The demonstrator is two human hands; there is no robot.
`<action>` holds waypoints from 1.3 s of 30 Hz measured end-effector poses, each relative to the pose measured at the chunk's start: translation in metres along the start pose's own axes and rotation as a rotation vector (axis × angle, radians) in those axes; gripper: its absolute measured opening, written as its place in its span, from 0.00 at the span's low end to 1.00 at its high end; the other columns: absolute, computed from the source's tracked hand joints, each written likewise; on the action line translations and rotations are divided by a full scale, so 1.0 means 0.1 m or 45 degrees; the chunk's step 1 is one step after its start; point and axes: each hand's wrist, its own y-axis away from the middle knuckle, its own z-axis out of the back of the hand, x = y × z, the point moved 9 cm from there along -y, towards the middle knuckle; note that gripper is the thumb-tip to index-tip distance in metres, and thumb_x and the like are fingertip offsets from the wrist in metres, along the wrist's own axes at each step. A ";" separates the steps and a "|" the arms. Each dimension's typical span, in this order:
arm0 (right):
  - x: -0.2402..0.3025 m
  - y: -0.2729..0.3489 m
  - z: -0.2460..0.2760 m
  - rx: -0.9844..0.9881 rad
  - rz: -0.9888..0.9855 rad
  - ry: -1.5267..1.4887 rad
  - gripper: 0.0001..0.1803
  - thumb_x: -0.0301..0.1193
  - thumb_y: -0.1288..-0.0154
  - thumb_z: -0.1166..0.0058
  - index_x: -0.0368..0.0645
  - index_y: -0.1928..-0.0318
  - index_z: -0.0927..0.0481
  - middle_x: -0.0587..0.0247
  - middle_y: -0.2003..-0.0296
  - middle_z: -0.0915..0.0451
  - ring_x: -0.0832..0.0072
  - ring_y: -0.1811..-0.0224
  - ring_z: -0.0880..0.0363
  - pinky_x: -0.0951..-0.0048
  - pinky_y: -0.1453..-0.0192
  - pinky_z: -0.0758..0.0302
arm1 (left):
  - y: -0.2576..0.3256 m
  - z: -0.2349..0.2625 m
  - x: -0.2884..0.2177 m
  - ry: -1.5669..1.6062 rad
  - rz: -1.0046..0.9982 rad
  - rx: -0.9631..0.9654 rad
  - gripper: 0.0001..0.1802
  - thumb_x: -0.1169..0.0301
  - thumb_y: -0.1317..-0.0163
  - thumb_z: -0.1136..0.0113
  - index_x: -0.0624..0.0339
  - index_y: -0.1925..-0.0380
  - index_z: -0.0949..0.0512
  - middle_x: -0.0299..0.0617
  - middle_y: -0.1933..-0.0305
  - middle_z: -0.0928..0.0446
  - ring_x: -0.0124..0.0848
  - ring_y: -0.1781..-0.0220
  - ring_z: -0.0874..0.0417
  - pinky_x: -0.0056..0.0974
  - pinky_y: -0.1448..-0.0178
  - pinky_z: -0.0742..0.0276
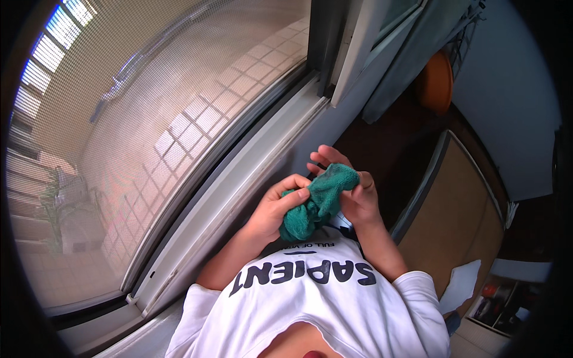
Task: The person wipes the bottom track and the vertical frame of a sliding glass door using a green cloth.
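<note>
L hand [271,209] grips the green cloth [325,194], thumb pressed on top of the bunched fabric, fingers curled in close. R hand [364,203] meets the cloth's right edge, its far fingers loosely spread beyond the fabric; can't tell if thumb + index actually pinch it, bc the cloth hides part of the contact. Cloth sits btwn the two hands, held up just in front of the shirt [304,298], crumpled, w/ a lower lobe hanging under L thumb and a greyish patch near the top.

Step in hand looks like working the cloth into shape, prob. folding or regathering it. To do it well: L thumb should stay the anchor, R hand ought to take a real edge rather than a random crease, then lay it flat over the L fingers. Loose lobe below needs tucking in, otherwise the pad comes out lumpy + uneven. Firm but light grip, pref. both hands at equal height so the fabric doesn't twist. Best to turn the greyish patch inward, clean side out.

Room to mind: window frame [239,173] runs close by on L hand's side, mesh screen [149,119] past it; tan panel [456,197] is off to R hand's right.
</note>
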 end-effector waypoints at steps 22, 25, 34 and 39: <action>0.32 -0.74 0.15 0.022 -0.026 2.209 0.27 0.25 0.38 0.46 0.41 0.37 0.30 0.47 0.57 0.23 0.47 0.61 0.21 0.57 0.55 0.23 | 1.15 -0.26 -1.45 -1.827 -1.271 -0.824 0.15 0.70 0.49 0.30 0.64 0.62 0.20 0.46 0.64 0.24 0.39 0.66 0.23 0.37 0.63 0.27; 0.24 -0.77 0.09 0.004 -0.124 2.252 0.19 0.25 0.37 0.47 0.42 0.45 0.24 0.50 0.62 0.24 0.50 0.65 0.20 0.58 0.62 0.21 | 1.09 -0.33 -1.45 -1.932 -1.252 -0.746 0.16 0.69 0.50 0.29 0.63 0.62 0.21 0.45 0.65 0.24 0.40 0.67 0.24 0.38 0.63 0.27; 0.33 -0.78 0.31 -0.056 -0.083 2.138 0.16 0.22 0.40 0.48 0.38 0.51 0.19 0.53 0.72 0.23 0.59 0.70 0.19 0.62 0.67 0.23 | 1.09 -0.36 -1.41 -1.937 -1.245 -0.626 0.16 0.69 0.52 0.29 0.62 0.64 0.21 0.44 0.67 0.24 0.40 0.67 0.24 0.38 0.64 0.28; -0.08 -0.50 -0.22 0.185 0.029 1.943 0.15 0.23 0.43 0.46 0.40 0.54 0.17 0.51 0.72 0.23 0.58 0.74 0.21 0.62 0.70 0.23 | 1.05 -0.36 -1.40 -1.927 -1.225 -0.595 0.16 0.68 0.51 0.29 0.63 0.63 0.21 0.44 0.67 0.24 0.39 0.67 0.25 0.38 0.64 0.28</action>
